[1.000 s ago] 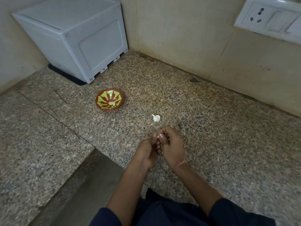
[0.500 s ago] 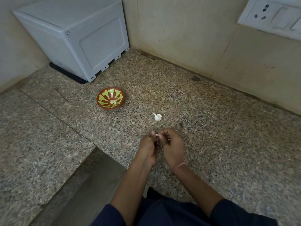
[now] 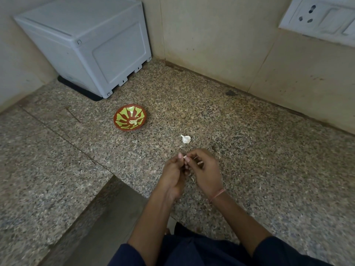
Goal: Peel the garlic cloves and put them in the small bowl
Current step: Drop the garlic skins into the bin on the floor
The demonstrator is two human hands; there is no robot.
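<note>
My left hand and my right hand meet low over the granite floor, fingertips together, pinching a small pale garlic cloves piece between them; most of it is hidden by the fingers. A small white garlic bulb lies on the floor just beyond my hands. The small bowl, red-brown with a yellow-green pattern, stands further to the left and holds a pale peeled clove. A thin scrap of skin shows between my wrists.
A grey plastic box on a black mat stands in the far left corner. Beige walls close the back and right, with a white socket plate at upper right. A lower step drops away at my left knee.
My hands have stayed together on the clove, with the fingertips shifting slightly. The view has crept a little toward the wall. Bowl and bulb have not moved.
</note>
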